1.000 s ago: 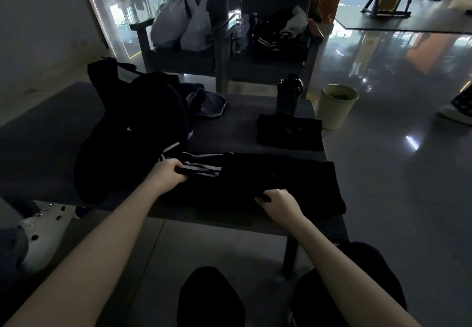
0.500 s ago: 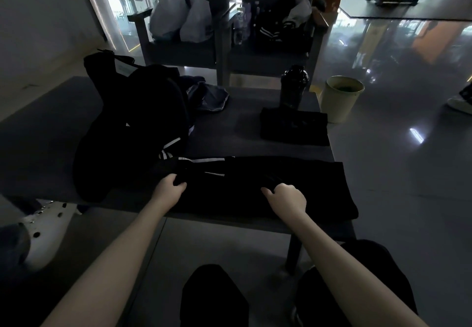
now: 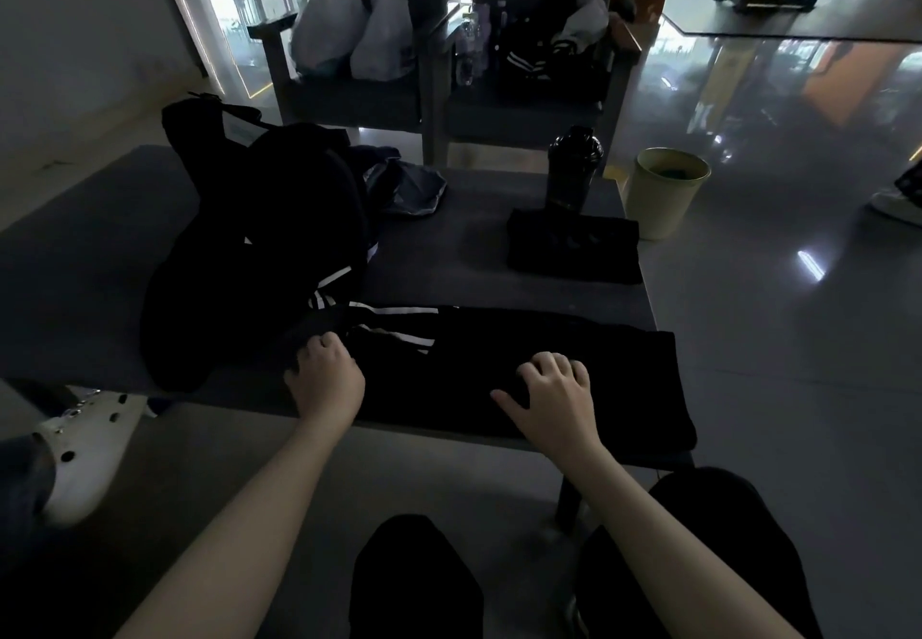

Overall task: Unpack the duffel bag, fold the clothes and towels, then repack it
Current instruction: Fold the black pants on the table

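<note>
A black garment with white stripes (image 3: pixel 524 344) lies folded along the near edge of the grey table (image 3: pixel 449 259). My left hand (image 3: pixel 327 376) grips its left end with curled fingers. My right hand (image 3: pixel 551 391) rests on its middle, fingers bent and pressing into the cloth. The black duffel bag (image 3: pixel 259 249) slumps on the table to the left, touching the garment's striped end. A folded black cloth (image 3: pixel 574 249) lies at the far right of the table. A dark blue crumpled cloth (image 3: pixel 409 186) sits behind the bag.
A black shaker bottle (image 3: pixel 573 166) stands behind the folded cloth. A pale bin (image 3: pixel 666 191) stands on the floor to the right. Two chairs behind the table hold white plastic bags (image 3: pixel 349 24) and dark clothes (image 3: pixel 554 59). A white clog (image 3: pixel 85 449) is at the lower left.
Both hands have slid toward me along the garment. The left hand moved off the white stripes to the near left end; the right hand spread its fingers on the middle.
</note>
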A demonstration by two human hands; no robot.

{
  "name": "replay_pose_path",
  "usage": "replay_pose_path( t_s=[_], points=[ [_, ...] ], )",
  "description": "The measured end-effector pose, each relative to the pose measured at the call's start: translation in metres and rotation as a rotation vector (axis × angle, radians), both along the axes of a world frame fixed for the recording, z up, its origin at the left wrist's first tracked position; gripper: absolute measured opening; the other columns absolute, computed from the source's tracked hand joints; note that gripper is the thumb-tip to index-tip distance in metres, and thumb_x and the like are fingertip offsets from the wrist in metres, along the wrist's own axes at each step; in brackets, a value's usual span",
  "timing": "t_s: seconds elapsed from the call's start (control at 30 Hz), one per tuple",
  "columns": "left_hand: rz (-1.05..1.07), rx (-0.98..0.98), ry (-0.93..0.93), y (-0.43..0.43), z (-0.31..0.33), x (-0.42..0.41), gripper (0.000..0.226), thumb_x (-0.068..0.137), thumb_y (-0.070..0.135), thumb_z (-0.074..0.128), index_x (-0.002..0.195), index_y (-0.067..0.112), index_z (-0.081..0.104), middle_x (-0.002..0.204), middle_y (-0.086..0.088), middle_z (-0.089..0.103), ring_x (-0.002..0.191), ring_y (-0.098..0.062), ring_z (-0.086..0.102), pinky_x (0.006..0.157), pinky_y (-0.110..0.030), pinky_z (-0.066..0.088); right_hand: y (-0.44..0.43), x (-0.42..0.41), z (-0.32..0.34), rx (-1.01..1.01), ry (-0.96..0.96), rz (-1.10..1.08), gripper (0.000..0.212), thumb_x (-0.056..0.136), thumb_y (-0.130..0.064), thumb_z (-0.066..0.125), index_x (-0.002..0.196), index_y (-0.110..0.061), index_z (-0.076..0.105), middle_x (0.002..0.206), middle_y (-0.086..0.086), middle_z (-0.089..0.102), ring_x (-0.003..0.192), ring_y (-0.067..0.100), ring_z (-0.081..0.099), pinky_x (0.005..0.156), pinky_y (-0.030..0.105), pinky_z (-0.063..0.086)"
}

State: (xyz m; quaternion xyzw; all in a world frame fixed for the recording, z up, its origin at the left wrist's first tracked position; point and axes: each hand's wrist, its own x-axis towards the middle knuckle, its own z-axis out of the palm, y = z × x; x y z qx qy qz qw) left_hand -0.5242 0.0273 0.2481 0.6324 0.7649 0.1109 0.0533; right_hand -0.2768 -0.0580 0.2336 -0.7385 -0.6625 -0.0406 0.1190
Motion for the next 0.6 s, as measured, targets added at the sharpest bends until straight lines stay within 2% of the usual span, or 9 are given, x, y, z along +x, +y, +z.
replay_pose_path(
  t_s=[0.1,0.17,0.2,0.27,0.33,0.4,0.43,0.5,0.6],
  points=[
    [-0.233,0.214,0.057,-0.008,-0.006,0.017,0.035,0.084,0.018,0.066,0.114,0.005,0.057,0.119,-0.015,0.055,0.11,-0.034,0.054,0.086,-0.047,0.044,-0.004,0.004,-0.007,0.002,-0.051,0.051,0.03,0.066,-0.045,0.08,0.072,-0.017,0.069,0.076,0.002,0.064,0.074,0.025,0.065,0.084,0.049,0.051],
    [-0.502,0.273,0.061,-0.017,-0.012,0.036,0.037,0.085,0.025,0.063,0.119,0.009,0.061,0.126,-0.012,0.059,0.118,-0.03,0.055,0.094,-0.047,0.042,0.002,0.002,-0.005,0.021,-0.046,0.041,0.027,0.06,-0.033,0.087,0.061,-0.016,0.067,0.064,0.002,0.061,0.063,0.024,0.063,0.08,0.045,0.053],
    [-0.593,0.203,0.068,-0.022,-0.015,0.046,0.041,0.089,0.032,0.054,0.126,0.012,0.059,0.135,-0.009,0.054,0.127,-0.027,0.048,0.102,-0.048,0.036,0.006,0.002,-0.002,0.029,-0.04,0.043,0.027,0.058,-0.03,0.088,0.057,-0.015,0.066,0.06,0.002,0.06,0.059,0.025,0.062,0.079,0.043,0.054],
    [-0.613,-0.02,0.075,-0.028,-0.022,0.059,0.05,0.098,0.041,0.037,0.144,0.02,0.039,0.154,0.002,0.03,0.143,-0.02,0.024,0.114,-0.046,0.018,0.013,0.003,0.004,0.032,-0.006,0.034,0.027,0.06,-0.027,0.087,0.057,-0.014,0.064,0.058,0.003,0.061,0.058,0.025,0.063,0.079,0.041,0.053],
    [-0.578,-0.142,0.111,-0.026,-0.033,0.057,0.056,0.1,0.045,0.028,0.151,0.024,0.022,0.159,0.008,0.012,0.147,-0.017,0.008,0.115,-0.045,0.011,0.012,0.009,0.006,0.076,0.011,-0.003,0.022,0.067,-0.028,0.082,0.068,-0.014,0.065,0.07,0.003,0.066,0.07,0.024,0.066,0.085,0.041,0.051],
    [-0.583,-0.1,0.122,-0.023,-0.036,0.052,0.06,0.096,0.048,0.019,0.15,0.023,0.024,0.159,0.007,0.015,0.147,-0.02,0.011,0.114,-0.047,0.014,0.002,0.022,-0.002,0.09,0.003,-0.045,0.026,0.08,-0.039,0.066,0.092,-0.016,0.07,0.101,0.004,0.07,0.096,0.025,0.065,0.094,0.046,0.044],
    [-0.582,-0.083,0.134,-0.02,-0.035,0.051,0.06,0.096,0.047,0.019,0.15,0.022,0.026,0.159,0.006,0.017,0.147,-0.021,0.013,0.114,-0.049,0.014,-0.006,0.028,-0.005,0.023,0.007,-0.067,0.042,0.085,-0.048,0.049,0.107,-0.017,0.069,0.117,0.003,0.066,0.11,0.026,0.061,0.099,0.049,0.04],
    [-0.577,-0.091,0.2,-0.018,-0.031,0.056,0.054,0.099,0.04,0.026,0.15,0.023,0.024,0.159,0.005,0.014,0.147,-0.021,0.007,0.114,-0.052,0.009,-0.018,0.037,-0.014,-0.15,0.039,-0.074,0.072,0.084,-0.061,0.016,0.134,-0.022,0.052,0.144,0.0,0.047,0.135,0.026,0.04,0.108,0.052,0.027],
    [-0.586,-0.033,0.119,-0.026,-0.022,0.081,0.067,0.091,0.05,0.006,0.15,0.024,0.026,0.159,0.005,0.016,0.148,-0.021,0.004,0.115,-0.051,0.004,-0.02,0.042,-0.019,-0.229,0.115,-0.069,0.086,0.077,-0.063,-0.006,0.148,-0.027,0.029,0.157,-0.004,0.022,0.145,0.022,0.015,0.114,0.049,0.013]
  ],
)
